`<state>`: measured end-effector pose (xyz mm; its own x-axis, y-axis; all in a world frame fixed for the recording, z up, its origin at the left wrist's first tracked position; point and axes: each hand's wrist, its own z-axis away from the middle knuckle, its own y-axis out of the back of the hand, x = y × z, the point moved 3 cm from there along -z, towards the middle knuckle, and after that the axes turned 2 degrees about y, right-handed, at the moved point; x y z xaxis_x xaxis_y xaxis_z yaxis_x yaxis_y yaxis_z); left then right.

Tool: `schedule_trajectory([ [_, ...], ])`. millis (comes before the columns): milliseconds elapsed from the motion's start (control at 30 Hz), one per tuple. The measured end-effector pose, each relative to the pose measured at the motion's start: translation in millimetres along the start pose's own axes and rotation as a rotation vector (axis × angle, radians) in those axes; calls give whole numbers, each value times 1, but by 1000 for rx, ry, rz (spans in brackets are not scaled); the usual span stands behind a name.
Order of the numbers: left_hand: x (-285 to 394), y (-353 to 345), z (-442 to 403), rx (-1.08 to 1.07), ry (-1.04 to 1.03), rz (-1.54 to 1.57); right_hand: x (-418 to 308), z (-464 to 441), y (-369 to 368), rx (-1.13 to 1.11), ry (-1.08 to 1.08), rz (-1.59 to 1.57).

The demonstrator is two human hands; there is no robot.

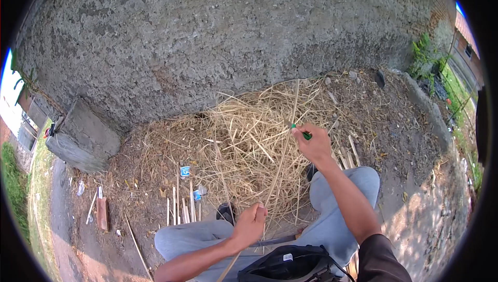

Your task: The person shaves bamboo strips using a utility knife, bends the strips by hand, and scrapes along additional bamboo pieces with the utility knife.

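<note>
- Bamboo strip slants up from the lap, over pale shavings.
- Left hand is closed around the strip's lower part.
- Right hand grips a green-handled knife, blade near the strip.

Bare hands above scattered pale shavings.

Dirt ground; pale shavings, cut strips, brick on it.

bright daylight, soft shade, sunlit patches, curved fisheye edges, black corners
</note>
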<state>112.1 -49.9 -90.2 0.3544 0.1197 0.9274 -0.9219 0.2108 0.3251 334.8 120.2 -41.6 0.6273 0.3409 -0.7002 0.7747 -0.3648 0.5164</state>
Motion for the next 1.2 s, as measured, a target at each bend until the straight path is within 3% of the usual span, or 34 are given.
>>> schedule_trajectory([
  [200, -9, 31, -8, -4, 180, 149, -1, 12, 17, -37, -141, -46],
  [300, 8, 40, -12, 15, 273, 287, -28, 44, 7, -165, -20, -169],
  [367, 13, 39, -13, 31, 283, 338, -43, 64, 0, -276, 190, -246],
  [567, 11, 28, -24, 25, 260, 302, -60, 80, 1, -291, 269, -254],
  [667, 5, 27, -30, 56, 191, 137, -61, 82, -1, -308, 293, -233],
  [733, 10, 25, -29, 135, -19, -143, -59, 84, -2, -336, 283, -210],
  [867, 20, 26, -26, 149, -53, -195, -59, 79, -4, -232, 294, -148],
  [933, 21, 23, -21, 97, 61, -191, -53, 67, -5, -185, 299, -121],
  [1000, 9, 15, -7, 64, 19, -160, -30, 45, 1, -49, 199, -76],
  [1100, 11, 14, 9, 13, 20, -124, -8, 23, 15, -75, 8, -3],
  [1200, 16, 24, 25, 29, 35, -178, -16, 27, 15, -48, 121, -64],
])
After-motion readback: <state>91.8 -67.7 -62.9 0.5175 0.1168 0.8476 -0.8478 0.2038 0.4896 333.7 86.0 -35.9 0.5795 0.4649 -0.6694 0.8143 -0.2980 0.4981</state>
